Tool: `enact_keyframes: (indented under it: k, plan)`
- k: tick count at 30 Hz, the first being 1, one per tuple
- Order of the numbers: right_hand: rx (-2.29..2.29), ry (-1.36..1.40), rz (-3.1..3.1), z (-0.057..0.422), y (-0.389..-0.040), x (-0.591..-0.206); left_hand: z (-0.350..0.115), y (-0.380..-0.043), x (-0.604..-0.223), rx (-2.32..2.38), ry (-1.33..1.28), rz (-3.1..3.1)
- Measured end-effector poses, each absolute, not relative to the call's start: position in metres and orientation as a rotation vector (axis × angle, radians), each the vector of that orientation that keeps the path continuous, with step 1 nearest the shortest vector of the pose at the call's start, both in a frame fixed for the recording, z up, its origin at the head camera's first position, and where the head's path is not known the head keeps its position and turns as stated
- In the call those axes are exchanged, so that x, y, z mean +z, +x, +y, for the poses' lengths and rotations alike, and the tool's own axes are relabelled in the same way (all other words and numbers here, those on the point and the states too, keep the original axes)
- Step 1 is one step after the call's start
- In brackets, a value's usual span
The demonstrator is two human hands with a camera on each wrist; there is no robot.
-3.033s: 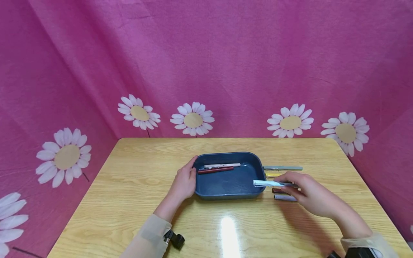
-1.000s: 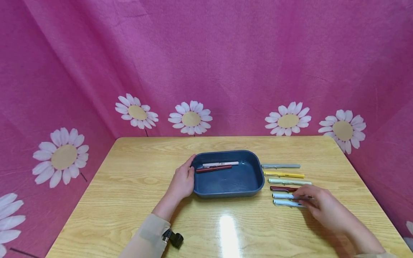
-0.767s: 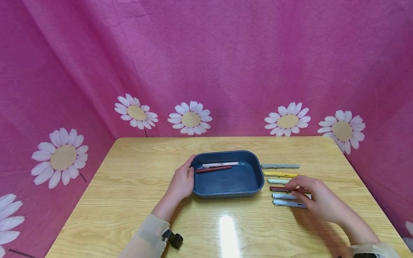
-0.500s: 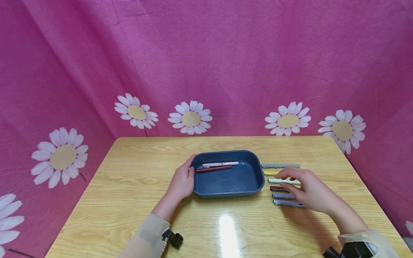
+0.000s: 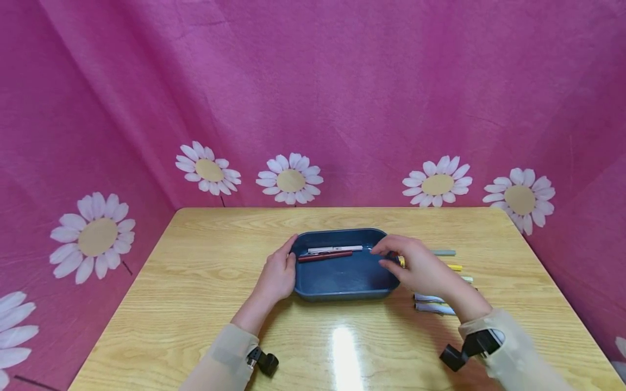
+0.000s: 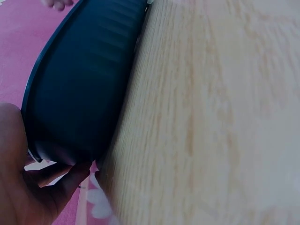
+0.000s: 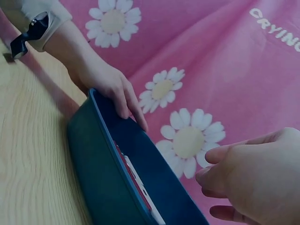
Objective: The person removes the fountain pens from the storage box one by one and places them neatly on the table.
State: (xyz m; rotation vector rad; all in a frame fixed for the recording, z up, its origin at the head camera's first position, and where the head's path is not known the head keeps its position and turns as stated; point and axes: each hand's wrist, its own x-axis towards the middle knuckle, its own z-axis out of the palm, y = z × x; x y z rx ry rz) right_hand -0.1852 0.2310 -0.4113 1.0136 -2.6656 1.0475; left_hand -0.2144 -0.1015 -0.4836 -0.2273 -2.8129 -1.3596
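A dark blue rectangular box (image 5: 342, 293) stands mid-table. My left hand (image 5: 276, 276) grips its left end, thumb and fingers around the wall in the left wrist view. Inside, a pale pink pen (image 5: 347, 248) and a dark red pen (image 5: 325, 257) lie side by side near the back. My right hand (image 5: 409, 264) hovers over the box's right end, thumb and fingers parted with nothing between them. Under and beyond that hand and wrist lie a grey-green pen (image 5: 444, 253), a yellow pen (image 5: 456, 267) and pale blue pens (image 5: 434, 309), partly covered.
The wooden table (image 5: 215, 271) has a bright glare spot in front of the box. A pink curtain (image 5: 342, 108) with daisies hangs behind and along both sides. A small black camera (image 5: 266, 363) sits on the left wrist, another camera (image 5: 457, 355) on the right.
My right hand set a pale blue pen down in the row, passed back over the other pens, and moved left to the box with nothing held. The left hand has stayed on the box.
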Motion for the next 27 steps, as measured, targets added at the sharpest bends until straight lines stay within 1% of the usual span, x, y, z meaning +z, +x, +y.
enact_keyframes:
  k: [9,14,27]
  plan:
    - [1.123,1.085,-2.68,0.2,-0.214,-0.422,-0.101,-0.214,-0.481,-1.401,-0.195,-2.822]
    - [1.083,1.116,-2.692,0.187,-0.228,-0.427,-0.101,-0.214,-0.481,-1.409,-0.19,-2.823]
    - [1.094,1.146,-2.801,0.165,-0.251,-0.449,-0.102,-0.214,-0.484,-1.37,-0.221,-2.816]
